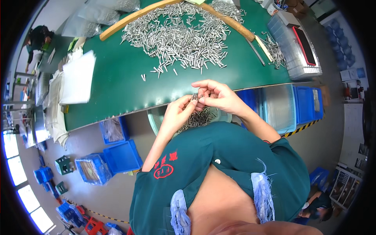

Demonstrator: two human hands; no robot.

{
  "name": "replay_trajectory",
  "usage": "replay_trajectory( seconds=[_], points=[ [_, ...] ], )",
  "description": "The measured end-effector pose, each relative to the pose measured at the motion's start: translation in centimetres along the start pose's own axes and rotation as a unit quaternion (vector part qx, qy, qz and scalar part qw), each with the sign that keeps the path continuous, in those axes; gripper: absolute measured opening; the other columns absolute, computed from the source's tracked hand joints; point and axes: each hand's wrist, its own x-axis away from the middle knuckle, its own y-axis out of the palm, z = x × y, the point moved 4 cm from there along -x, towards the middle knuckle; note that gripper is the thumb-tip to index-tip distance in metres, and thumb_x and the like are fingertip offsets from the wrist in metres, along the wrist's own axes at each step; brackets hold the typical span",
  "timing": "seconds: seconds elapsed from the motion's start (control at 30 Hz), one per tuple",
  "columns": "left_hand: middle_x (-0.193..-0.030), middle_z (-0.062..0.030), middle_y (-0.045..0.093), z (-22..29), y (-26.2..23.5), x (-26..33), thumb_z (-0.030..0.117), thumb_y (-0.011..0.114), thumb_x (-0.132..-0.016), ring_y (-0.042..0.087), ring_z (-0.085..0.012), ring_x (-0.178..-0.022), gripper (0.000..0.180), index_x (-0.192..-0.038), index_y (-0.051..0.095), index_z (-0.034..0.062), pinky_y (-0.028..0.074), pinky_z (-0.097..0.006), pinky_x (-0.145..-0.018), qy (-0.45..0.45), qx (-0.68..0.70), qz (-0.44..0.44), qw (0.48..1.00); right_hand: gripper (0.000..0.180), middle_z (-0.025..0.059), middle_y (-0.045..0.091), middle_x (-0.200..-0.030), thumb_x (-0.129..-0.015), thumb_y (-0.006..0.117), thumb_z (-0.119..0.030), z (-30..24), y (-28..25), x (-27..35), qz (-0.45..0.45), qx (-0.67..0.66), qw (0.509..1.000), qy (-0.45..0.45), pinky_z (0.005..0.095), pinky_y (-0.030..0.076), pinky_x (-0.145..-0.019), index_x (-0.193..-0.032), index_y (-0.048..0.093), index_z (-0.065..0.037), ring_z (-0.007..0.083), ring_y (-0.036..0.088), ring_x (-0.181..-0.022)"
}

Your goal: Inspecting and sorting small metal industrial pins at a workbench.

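Observation:
My left hand (178, 112) is closed, thumb and fingertips pinching a few small metal pins (194, 96) just off the table's near edge. Against it, my right hand (222, 98) pinches with thumb and fingers at the same spot, one finger stretched out. A small dark pin end seems to show between its fingertips. Directly below both hands a pale green basket (155, 120) holds many darker metal pins (201, 118). Beyond the hands, a big heap of loose silvery pins (184, 41) spreads over the green table (117, 88), with several strays at its near side.
Curved wooden strips (131, 20) border the heap. To the right are a metal rod (256, 53), more pins (276, 51) and clear boxes topped by a red-edged phone (304, 46). White sheets (78, 78) lie left. Blue bins (307, 105) stand under the table. Other people are farther off.

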Motion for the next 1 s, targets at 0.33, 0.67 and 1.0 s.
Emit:
replay_trajectory(
  seconds=[0.33,0.67,1.0],
  points=[
    [-0.094,-0.0096,0.067,-2.3,-2.6,-1.4,0.015,0.046,-0.097,0.064,-0.0123,-0.081,0.025,-0.107,0.059,-0.0027,0.050,-0.023,-0.069,0.008,0.045,0.088,0.995,0.036,-0.0008,0.058,-0.085,-0.083,0.060,-0.008,-4.2,-13.1,-5.1,0.244,0.327,0.903,-0.135,0.0230,0.047,-0.072,-0.119,0.059,-0.007,0.0064,0.054,-0.076],
    [-0.095,-0.0110,0.067,-2.3,-2.5,-1.5,0.016,0.047,-0.096,0.064,-0.0135,-0.081,0.025,-0.107,0.059,-0.0028,0.051,-0.023,-0.066,-0.009,0.045,0.094,0.995,0.043,0.0073,0.065,-0.099,-0.080,0.063,-0.016,-10.7,-24.1,-10.2,0.400,0.539,0.727,-0.145,0.0309,0.050,-0.080,-0.122,0.056,-0.007,0.0177,0.063,-0.089],
    [-0.096,-0.0094,0.068,-0.9,-1.7,-1.2,0.019,0.048,-0.097,0.064,-0.0124,-0.083,0.027,-0.110,0.060,-0.0013,0.049,-0.024,-0.072,0.015,0.047,0.047,0.998,0.036,-0.0007,0.060,-0.089,-0.086,0.065,-0.013,-3.7,-3.1,-3.7,0.015,0.132,0.989,-0.071,0.0226,0.045,-0.076,-0.120,0.059,-0.006,0.0066,0.055,-0.084]
  ],
)
